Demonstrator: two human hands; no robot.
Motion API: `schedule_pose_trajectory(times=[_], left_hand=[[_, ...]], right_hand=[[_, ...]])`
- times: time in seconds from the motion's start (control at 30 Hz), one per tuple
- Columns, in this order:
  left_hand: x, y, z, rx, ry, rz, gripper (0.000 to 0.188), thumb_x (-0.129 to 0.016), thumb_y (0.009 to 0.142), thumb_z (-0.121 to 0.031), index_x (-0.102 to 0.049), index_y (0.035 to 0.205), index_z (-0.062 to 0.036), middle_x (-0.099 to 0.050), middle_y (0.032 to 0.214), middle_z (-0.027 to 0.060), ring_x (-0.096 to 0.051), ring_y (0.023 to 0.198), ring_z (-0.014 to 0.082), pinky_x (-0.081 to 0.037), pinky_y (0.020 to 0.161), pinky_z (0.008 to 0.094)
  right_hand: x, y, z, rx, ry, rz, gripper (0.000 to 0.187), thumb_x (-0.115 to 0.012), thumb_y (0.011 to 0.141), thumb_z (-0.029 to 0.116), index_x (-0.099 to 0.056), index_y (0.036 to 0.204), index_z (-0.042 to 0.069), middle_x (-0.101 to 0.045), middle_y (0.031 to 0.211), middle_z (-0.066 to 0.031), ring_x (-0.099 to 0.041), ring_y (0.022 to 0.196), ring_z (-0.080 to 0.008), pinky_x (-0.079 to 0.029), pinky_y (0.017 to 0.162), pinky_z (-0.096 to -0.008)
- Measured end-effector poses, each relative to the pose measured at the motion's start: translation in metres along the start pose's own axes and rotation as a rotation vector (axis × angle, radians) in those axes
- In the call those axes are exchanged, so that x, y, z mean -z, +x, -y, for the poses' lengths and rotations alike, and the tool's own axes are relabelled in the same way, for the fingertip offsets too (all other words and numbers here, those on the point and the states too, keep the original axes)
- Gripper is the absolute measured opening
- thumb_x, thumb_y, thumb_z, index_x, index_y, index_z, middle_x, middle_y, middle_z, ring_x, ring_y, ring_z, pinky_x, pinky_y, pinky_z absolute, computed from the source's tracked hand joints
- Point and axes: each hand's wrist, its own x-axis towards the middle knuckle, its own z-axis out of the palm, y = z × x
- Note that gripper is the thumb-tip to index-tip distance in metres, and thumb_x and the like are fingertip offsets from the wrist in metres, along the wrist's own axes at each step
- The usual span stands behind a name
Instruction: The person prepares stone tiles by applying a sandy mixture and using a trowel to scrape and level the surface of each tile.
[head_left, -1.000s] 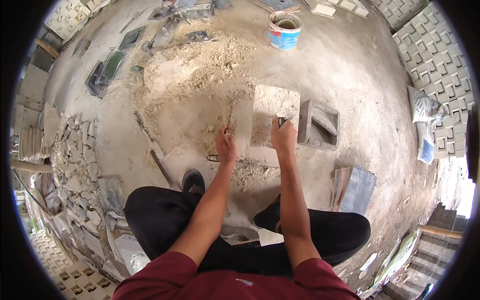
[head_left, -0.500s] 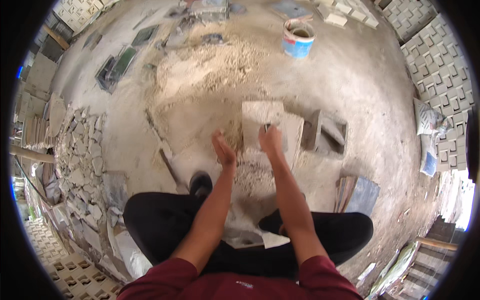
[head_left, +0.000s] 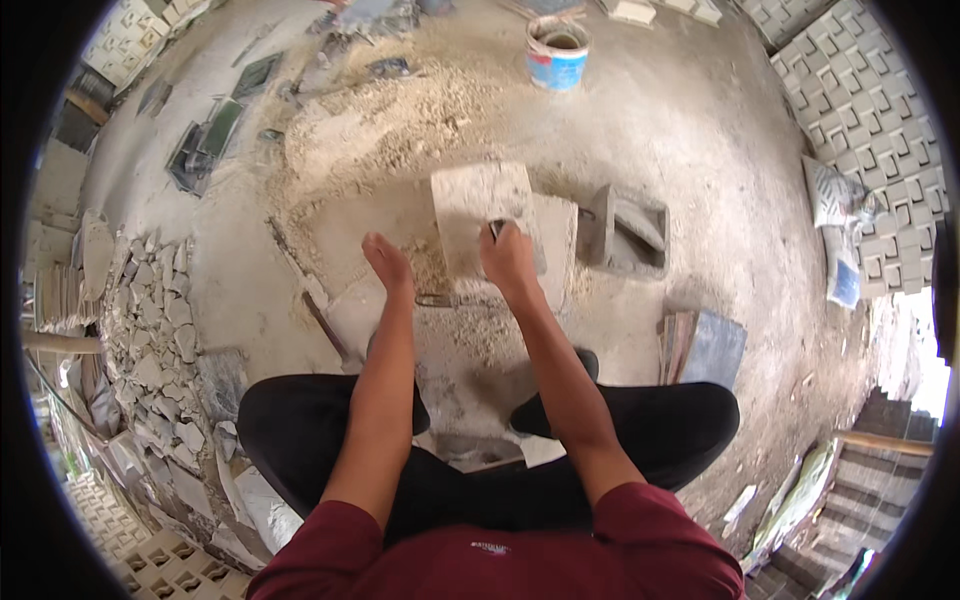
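My right hand (head_left: 510, 262) is closed round a dark handle (head_left: 497, 229), low over a pale square slab (head_left: 478, 205). Whatever the handle belongs to is mostly hidden by the fist; a greyish patch shows at the slab's lower right. Beneath lies a second pale, dusty slab (head_left: 556, 232), its right part sticking out. To the left, my left hand (head_left: 388, 263) hovers over the powdery ground, apart from the slab, seen edge-on with nothing visible in it. A thin metal loop (head_left: 435, 299) lies just below the slab's lower left corner.
A heap of crumbly sand (head_left: 390, 125) spreads beyond the slab. A grey box-shaped mould (head_left: 632, 230) stands to the right, with leaning flat plates (head_left: 712, 347) nearer. A blue-and-white bucket (head_left: 557, 70) is farther off. Broken pieces (head_left: 150, 320) pile at left; patterned blocks (head_left: 860, 130) line the right.
The whole view has shifted, with things now farther left and higher. My left hand has moved a little away from the slab to the left. My right hand keeps its grip.
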Motion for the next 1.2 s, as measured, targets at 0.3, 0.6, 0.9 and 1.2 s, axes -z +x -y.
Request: schedule_pose_trajectory(times=[0.3,0.6,0.9,1.2], left_hand=[[-0.04,-0.055,-0.005,-0.06,0.095,0.168,0.043,-0.035,0.101,-0.033,-0.053,0.099,0.0061,-0.056,0.093,0.0202,-0.054,0.091,0.034,-0.04,0.087,0.0423],[-0.079,-0.112,-0.023,-0.143,0.24,0.365,0.046,-0.033,0.101,-0.037,-0.056,0.103,0.0029,-0.059,0.103,0.0269,-0.055,0.1,0.0443,-0.041,0.087,0.0483],[-0.068,-0.125,-0.07,-0.08,0.26,0.312,0.049,-0.03,0.101,-0.038,-0.058,0.095,0.0012,-0.061,0.091,0.025,-0.057,0.087,0.0438,-0.044,0.078,0.0493],[-0.054,-0.103,-0.038,0.842,-0.647,0.177,0.067,-0.014,0.101,-0.052,-0.06,0.118,-0.0071,-0.067,0.109,0.0097,-0.055,0.111,0.0245,-0.034,0.1,0.0384]], right_hand=[[0.032,-0.004,-0.042,-0.175,-0.123,0.117,0.039,-0.057,0.089,0.031,-0.059,0.09,-0.008,-0.064,0.084,-0.031,-0.062,0.085,-0.0484,-0.05,0.075,-0.051],[0.064,0.025,-0.09,-0.215,-0.179,-0.112,0.043,-0.059,0.089,0.037,-0.062,0.085,-0.006,-0.064,0.078,-0.0299,-0.064,0.079,-0.0464,-0.05,0.071,-0.0508],[0.044,0.015,-0.117,-0.224,-0.166,-0.173,0.045,-0.057,0.09,0.035,-0.063,0.08,-0.008,-0.064,0.08,-0.0298,-0.064,0.078,-0.0457,-0.051,0.069,-0.0483],[-0.001,-0.046,-0.082,-0.204,-0.164,-0.052,0.04,-0.057,0.091,0.033,-0.059,0.084,-0.006,-0.064,0.079,-0.0294,-0.063,0.079,-0.0459,-0.049,0.068,-0.0512]])
